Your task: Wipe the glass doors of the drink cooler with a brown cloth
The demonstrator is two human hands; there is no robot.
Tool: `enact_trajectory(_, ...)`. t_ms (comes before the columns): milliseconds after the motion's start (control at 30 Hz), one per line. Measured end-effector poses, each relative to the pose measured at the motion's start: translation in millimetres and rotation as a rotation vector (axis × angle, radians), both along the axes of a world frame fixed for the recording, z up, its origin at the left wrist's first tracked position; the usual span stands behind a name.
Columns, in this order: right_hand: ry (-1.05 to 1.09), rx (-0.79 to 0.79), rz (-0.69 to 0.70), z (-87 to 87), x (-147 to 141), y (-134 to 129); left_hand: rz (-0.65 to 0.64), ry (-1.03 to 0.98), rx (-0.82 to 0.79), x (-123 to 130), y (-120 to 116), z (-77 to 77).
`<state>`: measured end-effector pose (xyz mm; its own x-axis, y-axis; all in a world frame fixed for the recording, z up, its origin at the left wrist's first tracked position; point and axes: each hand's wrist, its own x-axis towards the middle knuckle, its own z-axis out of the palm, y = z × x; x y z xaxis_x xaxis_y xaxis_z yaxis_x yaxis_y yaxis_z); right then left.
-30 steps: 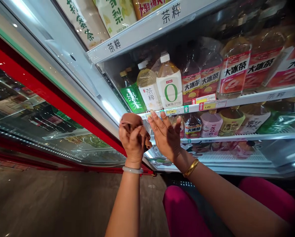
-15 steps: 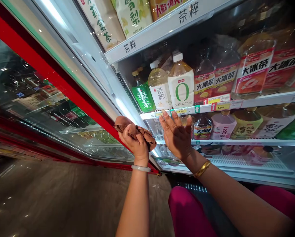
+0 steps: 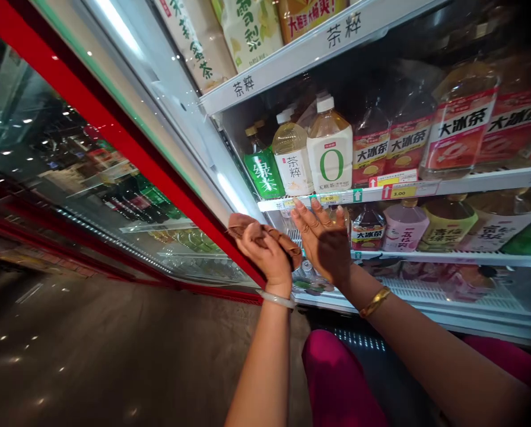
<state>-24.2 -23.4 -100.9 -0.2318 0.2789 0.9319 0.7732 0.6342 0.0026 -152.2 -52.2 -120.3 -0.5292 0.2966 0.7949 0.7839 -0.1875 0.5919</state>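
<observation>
A crumpled brown cloth (image 3: 287,242) is bunched in my left hand (image 3: 265,255), with the fingers curled over it, beside the red door frame. My right hand (image 3: 323,240) has its fingers stretched out and holds nothing. Its fingertips lie at the price strip (image 3: 367,194) on the shelf's front edge; whether they touch it I cannot tell. Above them stand a bottle labelled with a green 0 (image 3: 330,151), a pale tea bottle (image 3: 293,157) and a green-labelled tea bottle (image 3: 264,169).
Several red-labelled iced tea bottles (image 3: 461,130) fill the shelf's right side. Pink and yellow bottles (image 3: 447,222) stand one shelf lower. The red frame (image 3: 114,151) of a glass door runs diagonally at left, over the brown floor (image 3: 114,350). My knee (image 3: 336,373) is close to the cooler's base.
My left hand has moved right with the cloth, closer to my right hand, and its fingers have shifted over it. My right hand stays outspread at the price strip. The view has shifted slightly.
</observation>
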Motion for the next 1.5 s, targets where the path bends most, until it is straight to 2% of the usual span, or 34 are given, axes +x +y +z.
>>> enact_trajectory(133, -0.008, -0.001, 0.067, -0.4, 10, 0, -0.091, 0.05, -0.113, 33, -5, -19.6)
enact_trajectory(200, -0.053, -0.017, 0.115, -1.9, 16, 1, -0.157, 0.152, -0.148, 36, -8, -29.3)
enact_trajectory(300, -0.106, -0.032, 0.147, -2.4, 26, 0, -0.205, 0.226, -0.124, 29, -11, -30.0)
enact_trajectory(400, -0.105, -0.02, 0.162, 1.2, 35, -3, -0.23, 0.113, -0.12, 41, -12, -21.6)
enact_trajectory(533, -0.038, -0.046, 0.239, 9.5, 53, -9, -0.318, -0.079, -0.228, 85, -15, -8.5)
enact_trajectory(667, 0.053, -0.014, 0.359, 18.2, 77, -14, -0.51, -0.163, -0.324, 117, -26, 17.0)
enact_trajectory(800, 0.118, -0.04, 0.469, 22.8, 98, -19, -0.684, -0.202, -0.291, 134, -35, 42.0)
enact_trajectory(900, 0.183, -0.072, 0.442, 18.8, 110, -21, -0.815, -0.152, -0.285, 145, -35, 48.5)
enact_trajectory(1000, 0.156, -0.011, 0.347, 16.2, 123, -17, -0.927, -0.083, -0.306, 152, -32, 55.5)
enact_trajectory(1100, 0.092, 0.086, 0.215, 29.4, 143, -9, -0.987, 0.047, -0.294, 151, -32, 74.0)
enact_trajectory(1167, 0.041, 0.119, 0.181, 48.8, 163, -4, -0.955, 0.204, -0.228, 149, -30, 92.6)
enact_trajectory(1200, 0.021, 0.139, 0.177, 60.2, 173, -1, -0.897, 0.293, -0.169, 148, -27, 102.9)
enact_trajectory(1333, 0.129, 0.255, 0.079, 97.6, 194, 6, -0.512, 0.584, 0.072, 152, -4, 144.5)
enact_trajectory(1433, 0.19, 0.274, -0.002, 104.0, 186, 4, -0.311, 0.724, 0.089, 159, 24, 165.1)
enact_trajectory(1500, 0.075, 0.269, -0.031, 103.7, 184, 2, -0.234, 0.776, 0.072, 159, 41, 169.4)
